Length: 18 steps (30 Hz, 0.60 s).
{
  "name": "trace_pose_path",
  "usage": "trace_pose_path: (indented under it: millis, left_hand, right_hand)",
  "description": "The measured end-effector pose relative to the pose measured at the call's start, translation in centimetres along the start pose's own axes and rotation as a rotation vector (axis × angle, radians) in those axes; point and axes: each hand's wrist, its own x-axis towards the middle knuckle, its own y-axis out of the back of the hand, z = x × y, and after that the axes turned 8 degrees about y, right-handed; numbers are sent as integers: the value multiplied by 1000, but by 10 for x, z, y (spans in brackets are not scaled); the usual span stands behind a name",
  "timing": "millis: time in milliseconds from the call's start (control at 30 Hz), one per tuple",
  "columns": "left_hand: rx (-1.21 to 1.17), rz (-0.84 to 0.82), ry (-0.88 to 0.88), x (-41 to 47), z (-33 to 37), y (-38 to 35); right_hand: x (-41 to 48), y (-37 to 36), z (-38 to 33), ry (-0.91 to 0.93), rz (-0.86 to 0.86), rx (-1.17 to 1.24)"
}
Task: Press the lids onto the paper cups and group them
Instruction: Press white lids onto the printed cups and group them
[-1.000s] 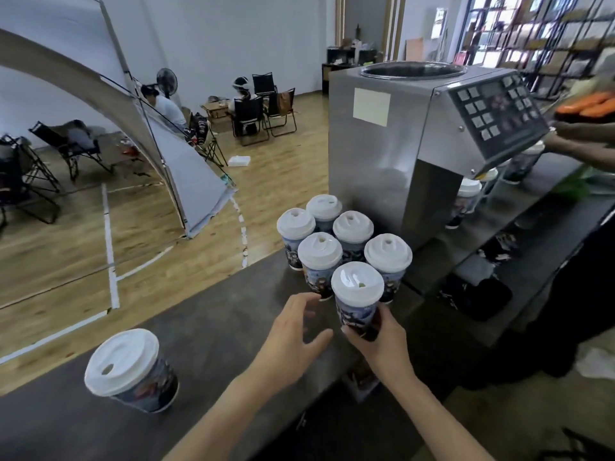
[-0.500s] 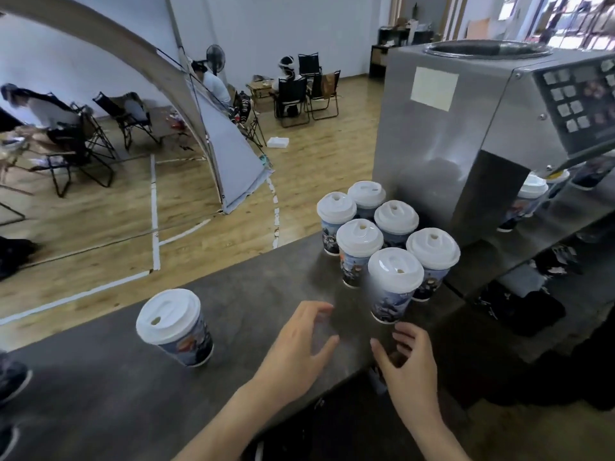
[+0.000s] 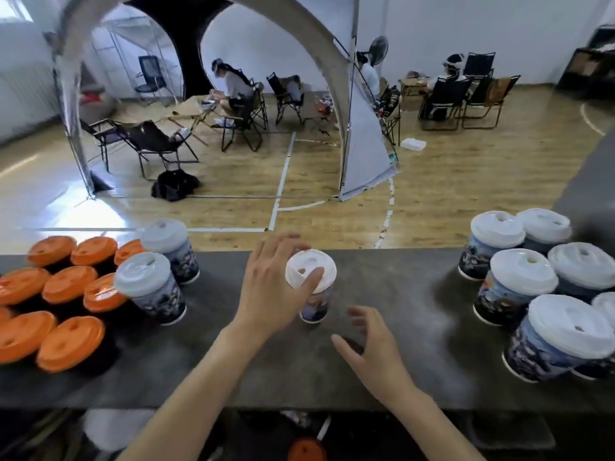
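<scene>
1. The left hand (image 3: pixel 269 294) grips a paper cup (image 3: pixel 316 306) that stands upright on the dark counter (image 3: pixel 399 294). Its fingers curl round the far side of the rim, and its thumb (image 3: pixel 311 281) lies across the top of the white lid (image 3: pixel 312 266).
2. The white lid sits on the paper cup. Whether it is seated all the way round cannot be told, as the left hand covers part of the rim.
3. The right hand (image 3: pixel 372 347) hovers just to the near right of the paper cup. Its fingers are spread and loosely bent, it holds nothing, and it is apart from the cup.
4. Well to the right of the right hand stands a cluster of white-lidded cups (image 3: pixel 519 287), packed close together on the counter.
5. To the left of the left hand, two more white-lidded cups (image 3: pixel 156 287) stand side by side, apart from the gripped cup.
6. Further left, right beside those two, is a group of orange-lidded cups (image 3: pixel 66 284).
</scene>
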Motion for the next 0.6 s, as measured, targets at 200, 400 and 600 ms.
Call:
trace_pose_path:
  millis: [200,400,600]
  left_hand:
    - [-312,-383,316,-9,-7,-21]
    - [-439,-568,289,-36,-2,-32]
    - [-848,-446,460,-31,2,-51]
  right_hand:
    - [40,-18,-30,35,-29,196]
    - [17,-7,-7,2,56,250]
    - [12,-5,9,-48,-12,237]
